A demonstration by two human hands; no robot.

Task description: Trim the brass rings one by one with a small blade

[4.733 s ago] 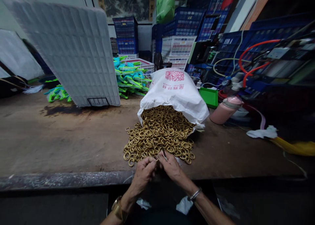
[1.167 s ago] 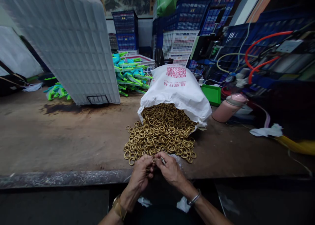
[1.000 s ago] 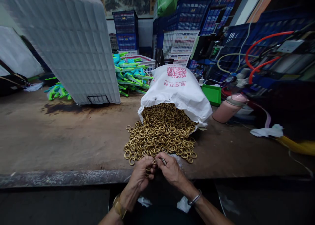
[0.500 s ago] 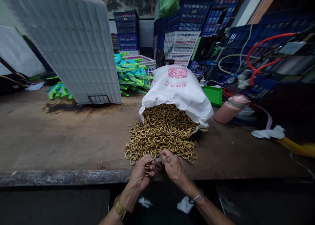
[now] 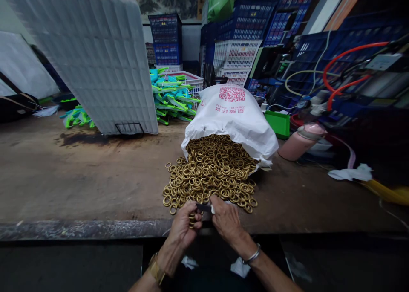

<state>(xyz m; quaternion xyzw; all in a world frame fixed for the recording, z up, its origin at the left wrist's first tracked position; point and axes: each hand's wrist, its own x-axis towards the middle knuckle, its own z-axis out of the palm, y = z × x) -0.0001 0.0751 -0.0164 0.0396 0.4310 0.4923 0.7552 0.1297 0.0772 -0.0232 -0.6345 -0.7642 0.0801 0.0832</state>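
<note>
A heap of brass rings (image 5: 209, 177) spills from a white sack (image 5: 231, 115) lying on its side on the brown worktable (image 5: 79, 181). Both hands work at the near edge of the heap, close to the table's front edge. My left hand (image 5: 184, 224) is curled round several brass rings (image 5: 192, 219). My right hand (image 5: 225, 221) pinches a thin dark metal tool (image 5: 204, 207) that points left, its tip touching the left hand's fingers. A gold watch sits on my left wrist, a metal bangle on my right.
A white gridded panel (image 5: 92, 62) leans upright at the back left. Behind it lie green and blue plastic parts (image 5: 171, 98). Blue and white crates (image 5: 236, 40) are stacked at the back. A pink bottle (image 5: 302, 140), a green box (image 5: 277, 123) and red hoses (image 5: 345, 70) crowd the right.
Both hands stay together at the heap's near edge. The tool in my right hand has swung from upright to lying level, pointing at the left hand. The view has drifted slightly.
</note>
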